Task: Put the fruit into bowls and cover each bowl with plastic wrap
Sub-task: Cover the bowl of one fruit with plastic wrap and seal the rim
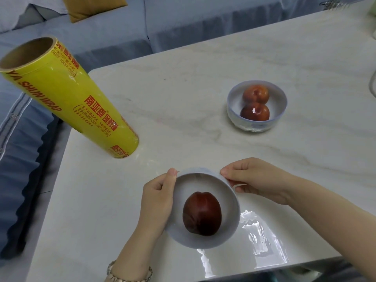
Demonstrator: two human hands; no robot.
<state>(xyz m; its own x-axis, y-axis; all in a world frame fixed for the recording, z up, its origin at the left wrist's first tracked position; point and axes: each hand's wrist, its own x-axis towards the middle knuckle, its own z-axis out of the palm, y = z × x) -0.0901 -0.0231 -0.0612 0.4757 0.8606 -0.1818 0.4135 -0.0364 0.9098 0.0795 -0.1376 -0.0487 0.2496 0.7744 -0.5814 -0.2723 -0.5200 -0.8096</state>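
I see the near bowl (203, 208) at the front edge of the white marble tabletop (183, 88), holding one dark red fruit (201, 213) that lies slightly right of the bowl's centre. My left hand (157, 200) grips the bowl's left rim, thumb at the far edge and fingers curled along the wall; a metal watch band (130, 272) sits on that wrist. My right hand (254, 180) pinches a fold of plastic wrap (262, 237) against the bowl's right rim, and the loose film spreads glossy across the tabletop to the right of the bowl. The far bowl (256, 105) stands well apart, toward the back right, containing two red fruits (255, 103) touching each other under a film cover. The yellow wrap roll (67, 98) stands upright near the left edge of the tabletop. A blue sofa (101, 37) lies beyond the tabletop.
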